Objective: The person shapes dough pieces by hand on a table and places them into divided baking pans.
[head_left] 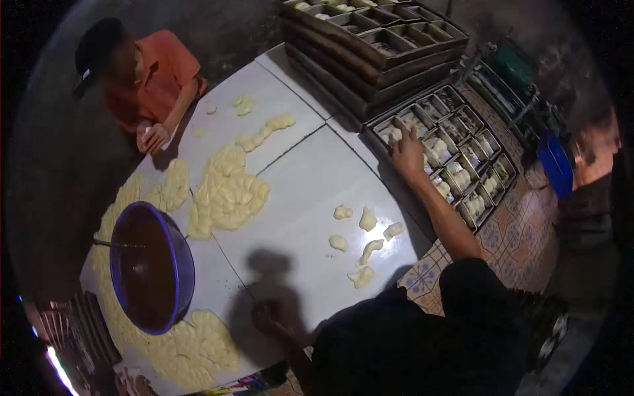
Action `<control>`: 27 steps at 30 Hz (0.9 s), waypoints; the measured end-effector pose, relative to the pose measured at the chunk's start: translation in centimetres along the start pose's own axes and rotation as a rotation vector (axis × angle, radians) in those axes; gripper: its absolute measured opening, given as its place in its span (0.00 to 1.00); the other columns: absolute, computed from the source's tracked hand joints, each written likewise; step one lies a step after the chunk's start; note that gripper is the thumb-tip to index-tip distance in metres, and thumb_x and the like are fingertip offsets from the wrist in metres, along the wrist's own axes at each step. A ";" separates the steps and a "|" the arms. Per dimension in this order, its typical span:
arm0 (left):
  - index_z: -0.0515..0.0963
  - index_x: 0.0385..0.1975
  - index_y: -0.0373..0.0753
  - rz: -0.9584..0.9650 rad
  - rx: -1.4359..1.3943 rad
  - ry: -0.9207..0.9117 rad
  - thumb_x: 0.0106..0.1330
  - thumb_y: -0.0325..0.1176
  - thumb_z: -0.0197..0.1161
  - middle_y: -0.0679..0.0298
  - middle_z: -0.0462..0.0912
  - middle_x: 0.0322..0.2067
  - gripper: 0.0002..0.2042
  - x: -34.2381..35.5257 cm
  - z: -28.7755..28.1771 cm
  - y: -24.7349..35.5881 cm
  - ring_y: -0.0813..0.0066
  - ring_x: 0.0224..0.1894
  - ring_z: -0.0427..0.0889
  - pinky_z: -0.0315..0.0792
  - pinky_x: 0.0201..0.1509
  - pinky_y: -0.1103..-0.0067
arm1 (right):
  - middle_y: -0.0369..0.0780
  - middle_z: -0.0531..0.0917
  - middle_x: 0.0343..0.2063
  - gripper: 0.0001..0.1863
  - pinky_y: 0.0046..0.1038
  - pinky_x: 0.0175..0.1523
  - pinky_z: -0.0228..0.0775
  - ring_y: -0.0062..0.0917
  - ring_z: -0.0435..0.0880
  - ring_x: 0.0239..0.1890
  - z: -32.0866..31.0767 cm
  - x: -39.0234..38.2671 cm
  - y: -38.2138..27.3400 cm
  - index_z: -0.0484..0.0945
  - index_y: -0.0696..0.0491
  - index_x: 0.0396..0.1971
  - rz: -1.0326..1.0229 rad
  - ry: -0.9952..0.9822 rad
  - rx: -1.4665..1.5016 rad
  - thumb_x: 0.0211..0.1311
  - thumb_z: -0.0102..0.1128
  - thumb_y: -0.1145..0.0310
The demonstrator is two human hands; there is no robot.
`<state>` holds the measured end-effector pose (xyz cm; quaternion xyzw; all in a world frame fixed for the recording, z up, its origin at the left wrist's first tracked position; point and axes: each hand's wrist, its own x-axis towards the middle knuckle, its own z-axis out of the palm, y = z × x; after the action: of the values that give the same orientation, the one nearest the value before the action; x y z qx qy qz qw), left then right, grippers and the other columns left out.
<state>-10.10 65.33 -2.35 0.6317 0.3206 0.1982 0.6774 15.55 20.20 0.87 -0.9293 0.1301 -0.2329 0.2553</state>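
My right hand (407, 157) reaches over the near left part of a tray of metal baking tins (472, 150). Its fingers are stretched down at a tin's rim, beside pale dough (389, 134); their tips are partly hidden. Pieces of dough lie in many of the tins. My left hand (267, 318) is low over the near edge of the white table (307, 191), in dim shadow, and its fingers are too dark to make out. Between my arms, several loose dough pieces (338, 243) are scattered on the tabletop.
Large patches of dough pieces (228, 191) cover the table's left side, around a purple basin (188, 264) with a brown inside and a thin rod across its rim. Across the table stands a person in an orange shirt (168, 63). Stacked trays (370, 63) rise behind my right hand.
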 end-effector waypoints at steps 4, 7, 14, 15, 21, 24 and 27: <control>0.73 0.39 0.33 0.532 0.307 -0.153 0.64 0.32 0.49 0.57 0.75 0.33 0.11 1.3 -0.5 -0.7 0.69 0.37 0.76 0.73 0.42 0.74 | 0.51 0.74 0.49 0.19 0.40 0.53 0.69 0.46 0.76 0.47 -4.4 -8.6 -7.5 0.72 0.57 0.51 0.160 -0.289 0.385 0.58 0.54 0.72; 0.75 0.32 0.33 0.168 -0.011 -0.109 0.62 0.30 0.50 0.60 0.76 0.31 0.08 -0.2 2.2 -1.1 0.71 0.34 0.76 0.73 0.39 0.76 | 0.49 0.70 0.53 0.17 0.36 0.53 0.70 0.40 0.73 0.49 -2.4 -15.6 -11.7 0.74 0.57 0.48 -0.586 -0.594 0.300 0.56 0.55 0.73; 0.75 0.41 0.30 0.114 0.094 -0.558 0.63 0.23 0.52 0.58 0.80 0.35 0.09 -4.8 8.7 5.4 0.69 0.41 0.79 0.72 0.48 0.77 | 0.46 0.72 0.51 0.19 0.31 0.45 0.72 0.34 0.77 0.42 0.4 -18.4 -11.2 0.76 0.55 0.49 -0.194 -0.818 0.641 0.55 0.58 0.72; 0.74 0.43 0.30 0.169 0.110 -0.555 0.63 0.22 0.53 0.57 0.79 0.39 0.10 -5.0 7.5 5.7 0.68 0.44 0.78 0.71 0.50 0.77 | 0.42 0.72 0.50 0.17 0.26 0.42 0.71 0.27 0.78 0.39 -1.6 -18.3 -14.0 0.77 0.57 0.48 -0.069 -0.890 0.786 0.58 0.59 0.69; 0.74 0.48 0.31 0.352 -0.016 -0.472 0.64 0.21 0.54 0.56 0.75 0.49 0.13 -6.8 8.7 7.4 0.73 0.47 0.76 0.71 0.49 0.80 | 0.40 0.75 0.42 0.14 0.24 0.42 0.71 0.23 0.78 0.39 -6.5 -21.7 -21.2 0.79 0.57 0.46 -0.111 -0.752 1.019 0.61 0.56 0.74; 0.76 0.42 0.29 0.346 -0.109 -0.368 0.63 0.22 0.54 0.56 0.80 0.42 0.10 -6.2 7.9 7.0 0.74 0.43 0.78 0.71 0.48 0.77 | 0.40 0.76 0.37 0.13 0.24 0.40 0.71 0.26 0.78 0.35 -4.5 -22.7 -21.9 0.80 0.56 0.44 -0.238 -0.669 0.977 0.60 0.55 0.75; 0.76 0.41 0.32 0.105 0.085 -0.291 0.63 0.23 0.57 0.58 0.80 0.40 0.08 -6.0 6.9 7.0 0.76 0.42 0.78 0.71 0.49 0.77 | 0.42 0.73 0.45 0.12 0.29 0.48 0.67 0.30 0.73 0.46 -3.2 -21.7 -22.5 0.80 0.54 0.45 -0.232 -0.765 1.019 0.63 0.53 0.70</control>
<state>-8.70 57.11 5.56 0.6978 0.1937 0.1259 0.6780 -1.87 45.52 7.36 -0.7171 -0.1983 0.0558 0.6658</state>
